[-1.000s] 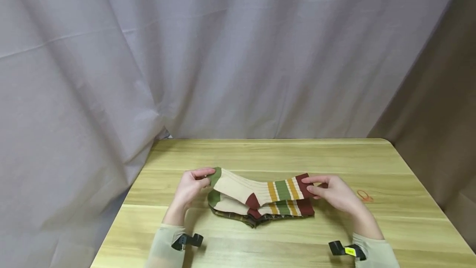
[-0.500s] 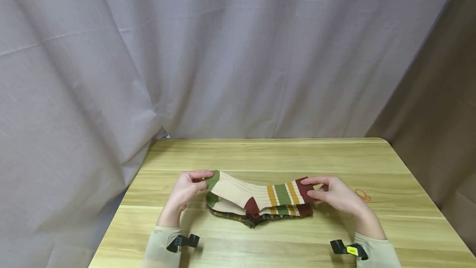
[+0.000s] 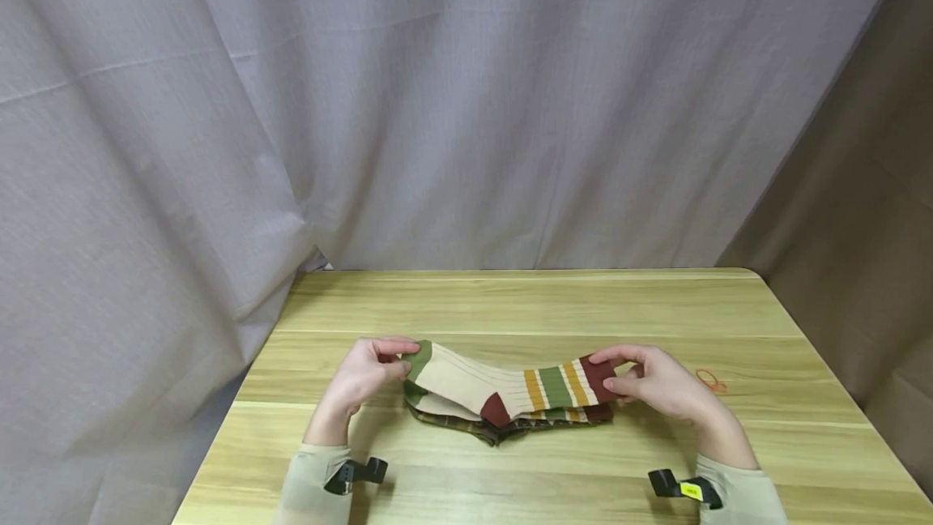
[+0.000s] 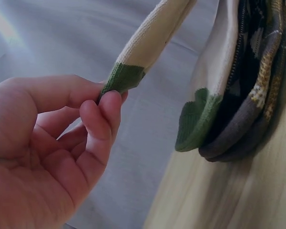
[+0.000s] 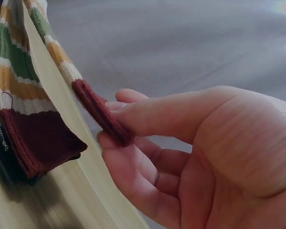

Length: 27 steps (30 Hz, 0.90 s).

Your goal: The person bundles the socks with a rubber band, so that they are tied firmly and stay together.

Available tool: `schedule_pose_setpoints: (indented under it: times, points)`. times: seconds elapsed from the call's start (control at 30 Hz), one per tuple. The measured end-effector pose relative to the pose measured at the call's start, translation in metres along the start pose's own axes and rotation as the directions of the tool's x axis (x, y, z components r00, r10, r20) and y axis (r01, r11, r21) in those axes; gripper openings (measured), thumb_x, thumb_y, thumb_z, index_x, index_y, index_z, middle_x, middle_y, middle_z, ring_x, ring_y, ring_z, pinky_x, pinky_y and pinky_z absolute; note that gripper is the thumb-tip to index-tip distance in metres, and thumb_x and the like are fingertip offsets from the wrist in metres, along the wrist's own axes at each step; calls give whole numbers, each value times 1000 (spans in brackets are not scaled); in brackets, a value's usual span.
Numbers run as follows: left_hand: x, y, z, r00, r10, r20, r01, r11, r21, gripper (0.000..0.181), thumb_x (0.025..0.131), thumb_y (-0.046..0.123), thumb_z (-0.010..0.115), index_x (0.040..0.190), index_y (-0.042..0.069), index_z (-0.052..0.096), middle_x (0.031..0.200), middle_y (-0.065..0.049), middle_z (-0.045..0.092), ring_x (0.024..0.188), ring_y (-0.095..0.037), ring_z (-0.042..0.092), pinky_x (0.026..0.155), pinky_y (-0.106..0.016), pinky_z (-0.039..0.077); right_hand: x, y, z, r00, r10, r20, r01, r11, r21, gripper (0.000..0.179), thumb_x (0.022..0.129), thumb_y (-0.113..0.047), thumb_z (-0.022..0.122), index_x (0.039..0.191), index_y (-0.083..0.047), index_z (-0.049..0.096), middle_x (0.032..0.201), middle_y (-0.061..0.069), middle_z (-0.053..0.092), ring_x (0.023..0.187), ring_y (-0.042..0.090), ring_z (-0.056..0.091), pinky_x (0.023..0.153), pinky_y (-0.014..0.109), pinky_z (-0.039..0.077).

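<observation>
A cream sock (image 3: 466, 379) with green toe, maroon heel and cuff, and green and mustard stripes is stretched between both hands. My left hand (image 3: 364, 375) pinches its green toe (image 4: 124, 78) between thumb and fingers. At the other end my right hand (image 3: 652, 379) pinches the maroon cuff (image 5: 102, 114). Below it lies a matching cream sock (image 4: 200, 114), mostly covered in the head view. Under that are dark patterned socks (image 4: 248, 129), stacked on the table. Both wrist views show a gap between the held sock's ends and the stack.
An orange-red loop of band (image 3: 710, 382) lies on the wooden table (image 3: 510, 476) to the right of the right hand. Grey curtain (image 3: 466, 104) hangs behind the table and along its left side. A brown curtain (image 3: 860, 209) stands on the right.
Both hands have lowered the held sock toward the stack, and its toe has shifted slightly left. It now covers more of the matching sock beneath. Both pinches are kept.
</observation>
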State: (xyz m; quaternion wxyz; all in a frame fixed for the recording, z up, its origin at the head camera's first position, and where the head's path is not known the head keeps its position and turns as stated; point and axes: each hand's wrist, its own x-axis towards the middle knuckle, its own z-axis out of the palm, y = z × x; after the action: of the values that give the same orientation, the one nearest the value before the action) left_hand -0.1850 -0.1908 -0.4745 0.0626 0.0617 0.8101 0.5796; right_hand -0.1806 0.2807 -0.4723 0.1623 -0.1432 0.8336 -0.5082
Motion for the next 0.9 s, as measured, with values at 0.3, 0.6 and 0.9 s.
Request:
schedule_pose_setpoints:
  times: [0.3,0.6,0.9]
  points:
    - [-1,1,3,998,-13,55,12,1000,19,32,85,-5,77,116,-2,80,137,-23,67,82,-16,66,72,-23,57,-4,2,5,1000,11,-10,-11,1000,-23,37,95,-2,77,131,2,68,116,18,68,76,24,70,65,37,62]
    - [-5,3,0,997,-4,71,2,1000,28,33,84,-3,79,117,-6,78,136,-27,66,77,-14,66,66,-23,57,-4,3,8,1000,25,-4,-25,999,-47,37,94,0,76,130,2,68,111,14,66,72,20,65,60,31,56]
    - [-3,-1,1,995,-36,89,29,997,72,31,84,-4,80,115,-3,80,129,-23,71,74,-16,64,65,-29,59,-4,4,10,1000,8,12,-6,990,-140,36,92,-1,78,127,-1,70,106,11,64,69,15,58,58,27,49]
